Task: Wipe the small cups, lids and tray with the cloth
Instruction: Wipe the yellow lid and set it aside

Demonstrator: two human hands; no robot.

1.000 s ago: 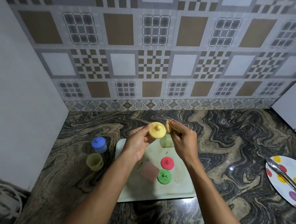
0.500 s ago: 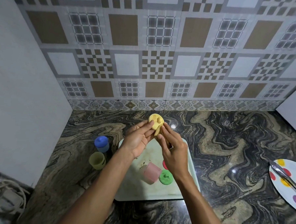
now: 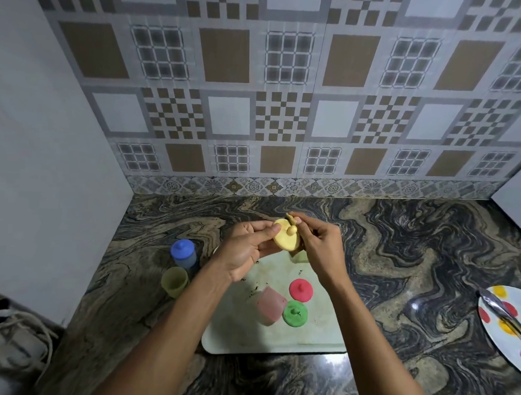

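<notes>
Above the far end of the tray (image 3: 276,340), we see the left hand (image 3: 244,251) holding the yellow lid (image 3: 284,241), thumb and fingers curled round its left rim. The lid is tilted up on edge. Its top face is turned toward us and its knob points toward us and a little right. Its oval outline runs from the far left down to the near right.

The right hand (image 3: 320,248) meets it from the right, its fingers closed in a pinch on a small tan cloth (image 3: 290,218) at the lid's far rim.

On the tray, the red lid (image 3: 300,289) and the green lid (image 3: 295,313) lie flat, knobs up, and just left of them is a tipped pink cup (image 3: 270,305); we cannot tell which end is its mouth. A pale green cup (image 3: 300,256) stands at the tray's far end, partly hidden by the hands.

On the surface (image 3: 400,265) left of the tray stand a blue-lidded cup (image 3: 184,253) and an open yellow-green cup (image 3: 175,282). Well to the tray's right, a spotted plate (image 3: 514,346) carries metal tongs (image 3: 503,312).
</notes>
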